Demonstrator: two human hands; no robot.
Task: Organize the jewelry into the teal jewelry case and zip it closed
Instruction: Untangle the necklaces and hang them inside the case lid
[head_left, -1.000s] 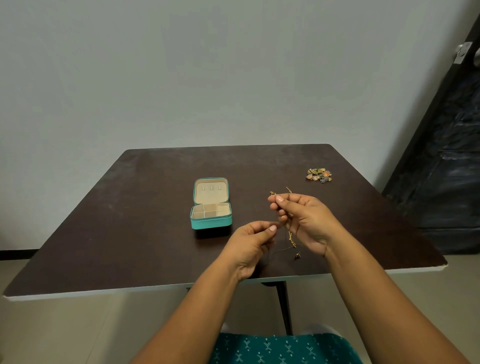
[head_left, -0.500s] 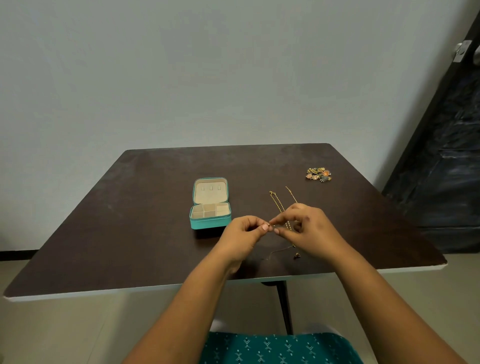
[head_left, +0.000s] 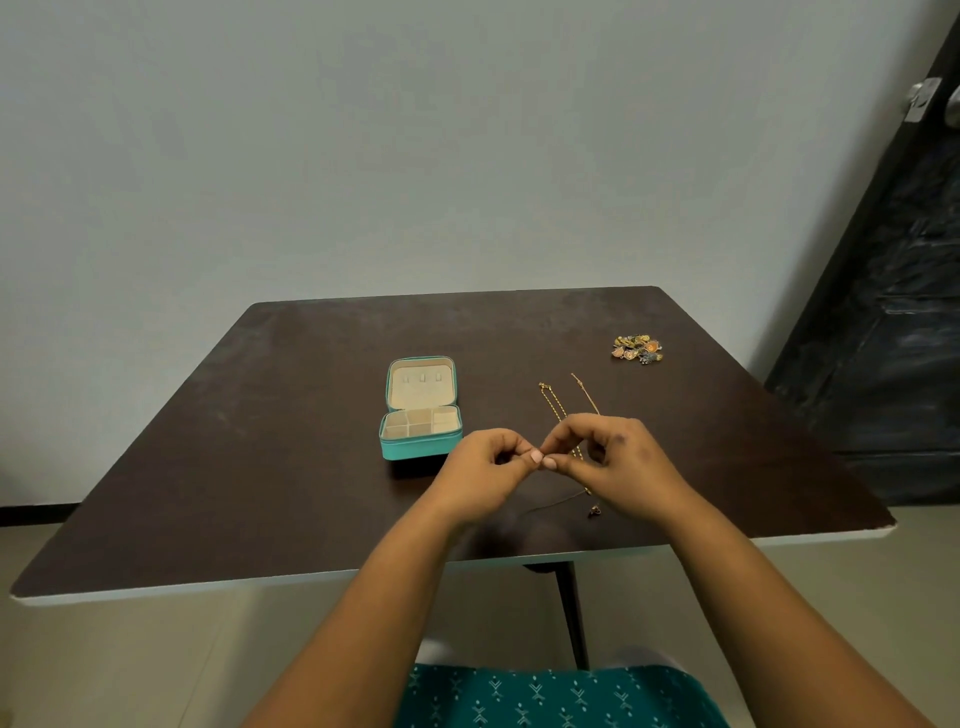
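The thin gold chain (head_left: 551, 410) is the piece in hand. It looks very light, limp and prone to knotting, so it will trail and swing from wherever it is pinched and is best taken near an end or clasp, or gathered into a small heap before it is dropped in a compartment. Two strands of it lie on the dark bench (head_left: 260, 441) just beyond the knuckles, running away toward the far edge; another length passes under the right hand and ends in a small dark pendant (head_left: 594, 512) close to the near edge.

The left hand (head_left: 480, 467) is curled, thumb and forefinger pressed together. The right hand (head_left: 605, 457) is shaped the same way, its thumb and forefinger tips meeting those of the left just above the bench. Both seem to pinch the same fine bit of chain between them, perhaps working a clasp or a tangle, though the link itself is too small to make out.

The teal case (head_left: 421, 415) sits open just left of the hands, near the middle of the bench, lid back flat, its cream compartments apparently empty. A small heap of coloured trinkets (head_left: 638, 349) waits well apart, toward the far right corner.
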